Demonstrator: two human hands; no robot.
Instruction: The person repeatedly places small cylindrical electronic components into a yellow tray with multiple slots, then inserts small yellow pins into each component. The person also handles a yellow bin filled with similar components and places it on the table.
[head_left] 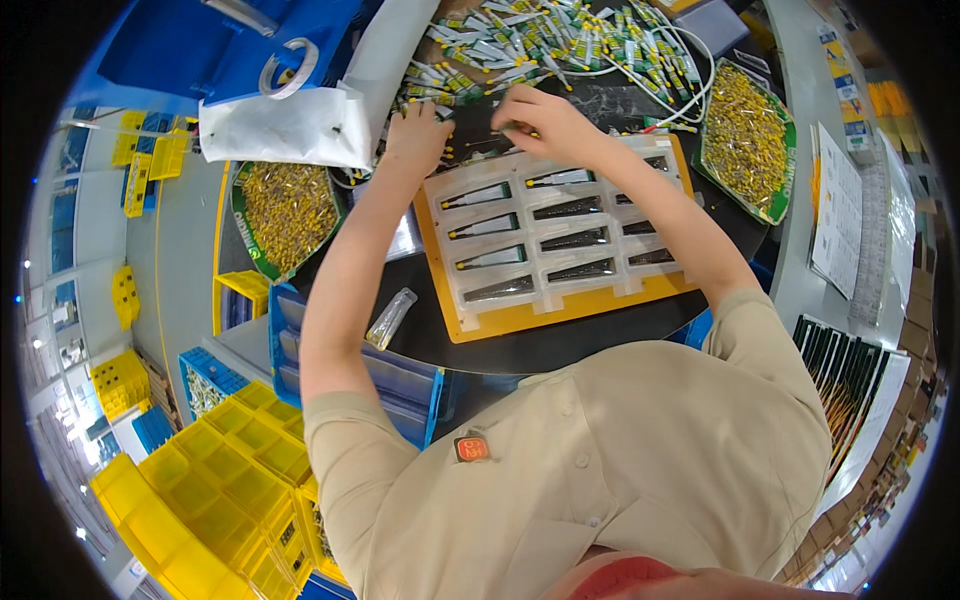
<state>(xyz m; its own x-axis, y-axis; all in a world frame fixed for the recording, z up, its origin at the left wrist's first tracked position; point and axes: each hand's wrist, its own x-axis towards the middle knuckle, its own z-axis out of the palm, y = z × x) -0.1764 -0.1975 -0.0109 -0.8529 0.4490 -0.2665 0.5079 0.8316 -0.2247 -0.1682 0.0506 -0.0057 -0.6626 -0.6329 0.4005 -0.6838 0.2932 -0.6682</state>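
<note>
My left hand [415, 142] is at the near left edge of a pile of small white-and-green tubes [540, 40] with yellow caps. Its fingers are bent down and closed, and a green tube end shows beside them. To its right, my right hand [545, 125] is curled in a pinch around a small tube [520, 130], of which only a dark green end and a bit of yellow show. Below both hands lies a clear compartment tray [530, 222] on a yellow board [520, 322]. Tubes fill several of its left slots and the top middle one; other slots look dark.
Green-edged trays of small yellow pieces stand left [290, 210] and right [745, 135]. A white cable [712, 75] loops over the pile's right side. A tape roll [288, 68] hangs by a blue bin. A clear plastic piece [392, 318] lies near the table's front edge.
</note>
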